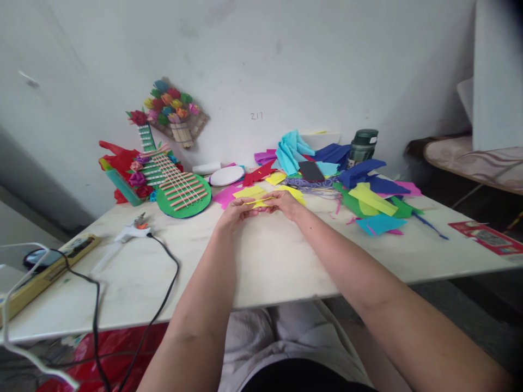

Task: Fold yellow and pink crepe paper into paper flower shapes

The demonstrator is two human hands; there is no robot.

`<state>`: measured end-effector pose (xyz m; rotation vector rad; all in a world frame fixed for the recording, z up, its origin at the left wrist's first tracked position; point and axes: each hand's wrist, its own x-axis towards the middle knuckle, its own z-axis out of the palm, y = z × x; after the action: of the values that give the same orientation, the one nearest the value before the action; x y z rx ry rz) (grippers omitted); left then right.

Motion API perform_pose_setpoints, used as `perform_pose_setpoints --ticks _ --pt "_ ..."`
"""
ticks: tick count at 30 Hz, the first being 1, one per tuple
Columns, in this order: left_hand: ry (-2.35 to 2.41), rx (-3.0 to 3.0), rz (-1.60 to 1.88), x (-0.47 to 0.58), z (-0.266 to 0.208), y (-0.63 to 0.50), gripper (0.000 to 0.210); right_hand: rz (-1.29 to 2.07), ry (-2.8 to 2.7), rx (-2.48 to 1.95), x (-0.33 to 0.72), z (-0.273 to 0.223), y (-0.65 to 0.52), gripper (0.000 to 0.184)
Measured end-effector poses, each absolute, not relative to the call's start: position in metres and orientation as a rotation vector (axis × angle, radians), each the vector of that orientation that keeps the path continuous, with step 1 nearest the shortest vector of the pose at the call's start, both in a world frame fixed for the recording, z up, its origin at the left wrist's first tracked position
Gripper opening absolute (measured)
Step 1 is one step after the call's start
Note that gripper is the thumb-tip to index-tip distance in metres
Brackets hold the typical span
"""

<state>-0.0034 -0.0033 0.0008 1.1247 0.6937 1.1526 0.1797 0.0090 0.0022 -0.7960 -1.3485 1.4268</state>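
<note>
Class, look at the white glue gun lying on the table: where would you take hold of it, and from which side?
Grip the glue gun by its white handle, probably coming from above on the near side. It lies flat on the table, its black cord trailing off toward the table's near edge. The left hand is nearer, but both hands are on yellow paper.

Green paper guitar [180, 188] leans by the wall, glue gun [131, 233] with black cord nearby. Dark green bottle [362, 146] behind paper scraps [368, 201] on white table [265, 261].

Bare table [261, 267] before the hands; paper scraps [368, 201] crowd right, glue gun [133, 231] left.
</note>
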Motion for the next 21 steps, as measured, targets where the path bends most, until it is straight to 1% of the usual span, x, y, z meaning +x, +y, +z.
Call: perform_pose_setpoints --ticks 21 --pt "0.688 1.106 1.142 -0.0058 0.0008 -0.002 0.019 1.385 -1.39 -0.745 0.1812 0.001 0.0089 0.015"
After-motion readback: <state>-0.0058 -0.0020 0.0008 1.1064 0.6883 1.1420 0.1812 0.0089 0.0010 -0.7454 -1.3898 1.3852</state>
